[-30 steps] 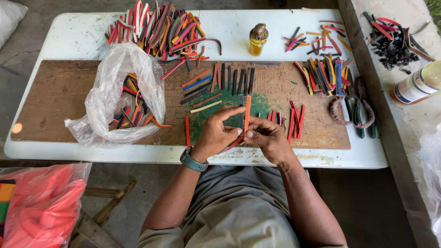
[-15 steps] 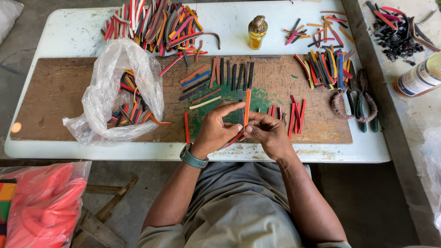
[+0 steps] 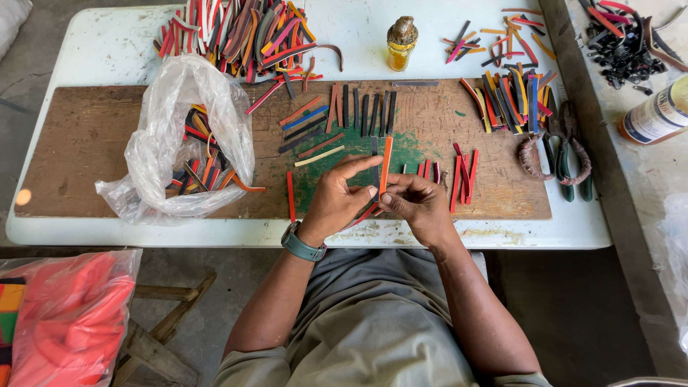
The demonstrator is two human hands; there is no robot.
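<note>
On a wooden board (image 3: 86, 143) over a white table, both hands have stayed together at the near edge. The left hand (image 3: 337, 201) and right hand (image 3: 419, 204) still pinch an upright orange strip (image 3: 385, 163), unmoved, beside loose red strips (image 3: 462, 175)

The lower end of the upright orange rubber strip (image 3: 385, 166) is hidden between the fingers of the left hand (image 3: 337, 201) and right hand (image 3: 417, 204). The heap of coloured strips (image 3: 244, 32) is cut by the top edge. Contents of the clear plastic bag (image 3: 179, 136) are blurred by its film.
</note>
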